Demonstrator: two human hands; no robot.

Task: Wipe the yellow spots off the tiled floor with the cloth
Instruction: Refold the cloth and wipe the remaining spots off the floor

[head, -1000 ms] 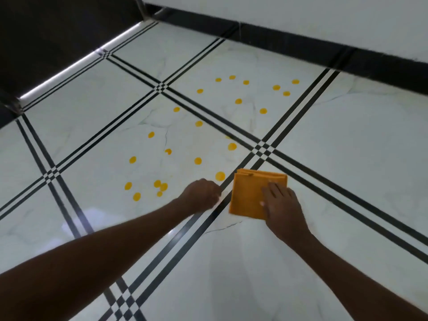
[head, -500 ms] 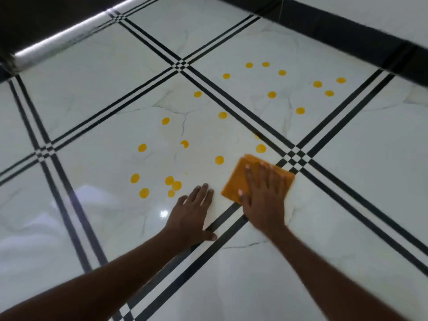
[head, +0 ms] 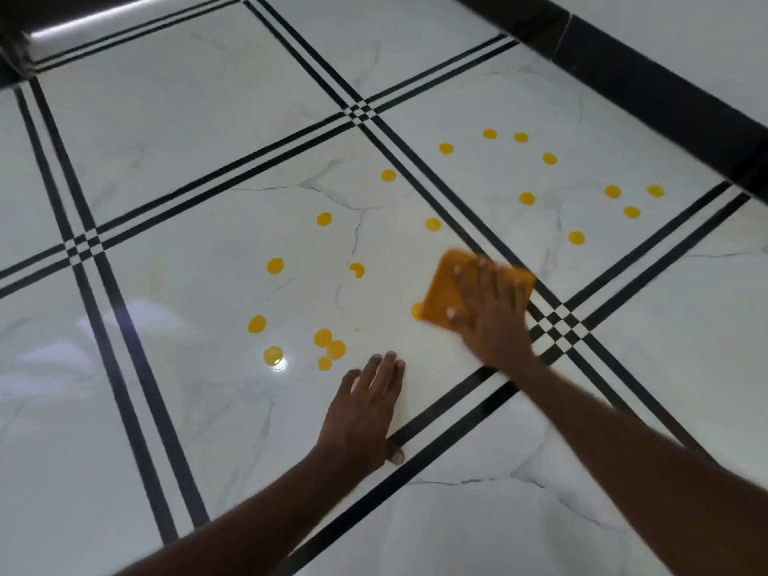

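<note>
A folded orange cloth (head: 446, 291) lies flat on the white tiled floor (head: 208, 201). My right hand (head: 492, 315) presses down on it with fingers spread, blurred by motion. The cloth's left edge half covers one yellow spot (head: 417, 310). Several more yellow spots dot the tile to the left, such as a cluster (head: 328, 347), and others lie on the far tile (head: 527, 198). My left hand (head: 368, 409) rests flat on the floor, palm down, fingers together, holding nothing, just right of the cluster.
Black triple stripes (head: 559, 322) cross the floor in a grid, one crossing right beside the cloth. A black skirting (head: 648, 89) and pale wall run along the far right. A dark strip (head: 25, 18) bounds the far left.
My right hand has slid the cloth up and left onto the spotted tile, reaching a spot. My left hand went from a fist to flat on the floor. The camera has moved closer.
</note>
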